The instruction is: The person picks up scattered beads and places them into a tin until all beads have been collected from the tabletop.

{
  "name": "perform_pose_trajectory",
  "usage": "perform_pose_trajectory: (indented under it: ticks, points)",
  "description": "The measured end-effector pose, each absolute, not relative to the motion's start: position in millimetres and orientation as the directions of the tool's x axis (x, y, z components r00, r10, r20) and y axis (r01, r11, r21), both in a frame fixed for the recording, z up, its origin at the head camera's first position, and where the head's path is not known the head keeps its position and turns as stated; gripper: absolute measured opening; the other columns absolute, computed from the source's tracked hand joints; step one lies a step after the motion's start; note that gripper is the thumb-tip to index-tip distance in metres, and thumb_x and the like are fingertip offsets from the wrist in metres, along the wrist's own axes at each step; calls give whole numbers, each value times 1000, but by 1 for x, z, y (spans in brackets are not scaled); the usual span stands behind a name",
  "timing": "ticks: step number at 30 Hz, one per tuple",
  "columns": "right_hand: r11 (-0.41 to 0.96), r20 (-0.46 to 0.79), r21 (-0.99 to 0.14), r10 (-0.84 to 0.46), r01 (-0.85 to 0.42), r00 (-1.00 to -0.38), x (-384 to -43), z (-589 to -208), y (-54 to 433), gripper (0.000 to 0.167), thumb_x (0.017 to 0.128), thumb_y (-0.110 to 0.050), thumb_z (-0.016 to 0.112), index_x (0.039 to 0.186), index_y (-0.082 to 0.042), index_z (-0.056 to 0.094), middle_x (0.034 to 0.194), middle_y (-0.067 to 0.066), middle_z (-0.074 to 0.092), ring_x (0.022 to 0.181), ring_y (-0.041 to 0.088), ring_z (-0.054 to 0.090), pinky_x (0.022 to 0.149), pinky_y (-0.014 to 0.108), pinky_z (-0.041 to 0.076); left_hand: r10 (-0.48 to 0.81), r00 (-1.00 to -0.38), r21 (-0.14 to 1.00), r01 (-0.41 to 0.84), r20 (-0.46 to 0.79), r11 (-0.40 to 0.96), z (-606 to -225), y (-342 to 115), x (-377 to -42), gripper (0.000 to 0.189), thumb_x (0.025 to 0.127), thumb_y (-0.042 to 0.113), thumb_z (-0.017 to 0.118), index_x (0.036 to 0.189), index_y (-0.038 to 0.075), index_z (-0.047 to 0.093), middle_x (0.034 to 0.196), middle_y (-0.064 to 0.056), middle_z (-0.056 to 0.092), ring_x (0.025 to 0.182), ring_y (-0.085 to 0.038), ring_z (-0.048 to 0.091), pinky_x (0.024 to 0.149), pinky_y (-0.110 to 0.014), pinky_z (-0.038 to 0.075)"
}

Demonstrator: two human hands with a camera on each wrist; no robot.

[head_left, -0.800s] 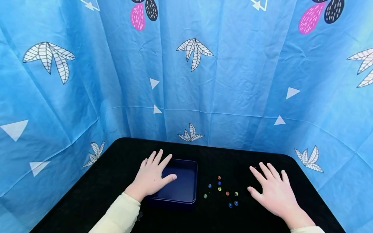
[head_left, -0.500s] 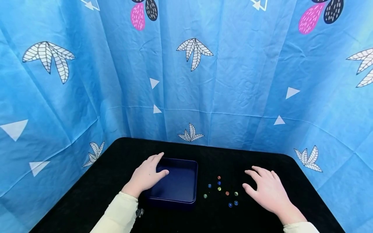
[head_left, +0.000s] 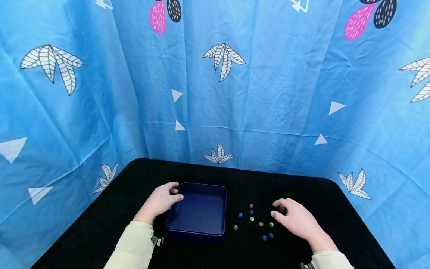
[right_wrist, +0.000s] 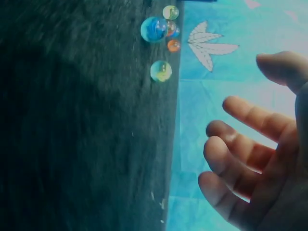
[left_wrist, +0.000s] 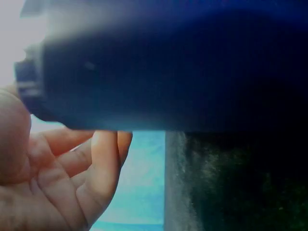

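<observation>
A dark blue rectangular box (head_left: 202, 211) without a lid sits on the black table. My left hand (head_left: 159, 203) is at its left side, thumb over the rim's edge and loosely bent fingers near the far left corner. In the left wrist view the box wall (left_wrist: 159, 72) hides those fingertips. Several small glass marbles (head_left: 261, 223), in red, blue, green and yellow, lie to the right of the box. My right hand (head_left: 299, 220) hovers just right of them, palm down with relaxed, slightly curved fingers. Nothing is between its thumb and fingers in the right wrist view.
The black cloth-covered table (head_left: 255, 179) has rounded far corners. A blue curtain (head_left: 221, 104) with leaf and triangle prints stands behind and on both sides. A small device (head_left: 158, 241) is strapped at the left wrist.
My left hand has gone from spread over the box to its left side, fingers bending. My right hand has moved left and lower toward the marbles, its fingers curving from spread.
</observation>
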State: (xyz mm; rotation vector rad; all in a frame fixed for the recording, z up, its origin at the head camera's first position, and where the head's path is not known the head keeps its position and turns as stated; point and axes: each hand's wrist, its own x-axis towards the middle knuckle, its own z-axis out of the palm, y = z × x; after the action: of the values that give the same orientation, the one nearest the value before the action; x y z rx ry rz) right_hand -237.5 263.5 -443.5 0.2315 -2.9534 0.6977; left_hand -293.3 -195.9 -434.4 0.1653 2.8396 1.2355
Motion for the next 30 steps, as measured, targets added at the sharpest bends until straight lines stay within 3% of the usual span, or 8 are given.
perform_pose_trajectory:
  ticks: [4, 8, 13, 17, 24, 30]
  points:
    - [840, 140, -503, -154, -204, -978, -241, -450, 262, 24, 92, -35, 74, 110, -20, 73, 95, -7, 62, 87, 13, 58, 78, 41, 48, 116, -993, 779, 46, -35, 625, -438, -201, -293, 55, 94, 18, 72, 143, 0, 54, 124, -17, 65, 75, -23, 68, 65, -37, 57]
    - [820, 143, -538, -142, -197, -980, -244, -456, 263, 21, 92, -33, 74, 109, -20, 73, 93, -9, 61, 83, 11, 56, 77, 38, 48, 134, -990, 822, 35, -51, 569, -441, -206, -294, 51, 93, 12, 70, 140, -3, 55, 118, -15, 65, 87, -24, 68, 66, -38, 59]
    - [789, 105, -587, -149, -182, -983, -247, -457, 262, 21, 92, -30, 75, 109, -19, 72, 90, -8, 60, 77, 12, 54, 71, 35, 46, 163, -982, 868, -1, -94, 497, -445, -213, -296, 52, 93, 10, 69, 140, -4, 55, 124, -17, 63, 100, -25, 66, 70, -40, 60]
    - [763, 70, -618, -186, -190, -980, -248, -458, 261, 19, 90, -27, 75, 107, -18, 72, 85, -6, 59, 71, 13, 53, 66, 33, 44, 190, -976, 894, -12, -109, 449, -448, -217, -298, 50, 94, 9, 68, 140, -6, 54, 126, -19, 63, 100, -27, 65, 72, -41, 59]
    - [736, 12, -645, -258, -205, -966, -249, -466, 268, 21, 86, -18, 73, 107, -15, 70, 80, -4, 58, 61, 12, 50, 57, 31, 42, 234, -964, 908, -20, -129, 419, -458, -223, -303, 46, 97, 11, 65, 139, -6, 55, 117, -15, 65, 95, -27, 64, 73, -41, 59]
    - [722, -5, -642, -340, -257, -940, -250, -471, 272, 20, 84, -17, 74, 104, -14, 70, 81, -4, 59, 62, 9, 51, 56, 29, 43, 253, -959, 908, -13, -131, 419, -460, -224, -304, 46, 99, 13, 65, 139, -5, 54, 114, -13, 63, 94, -26, 62, 73, -40, 59]
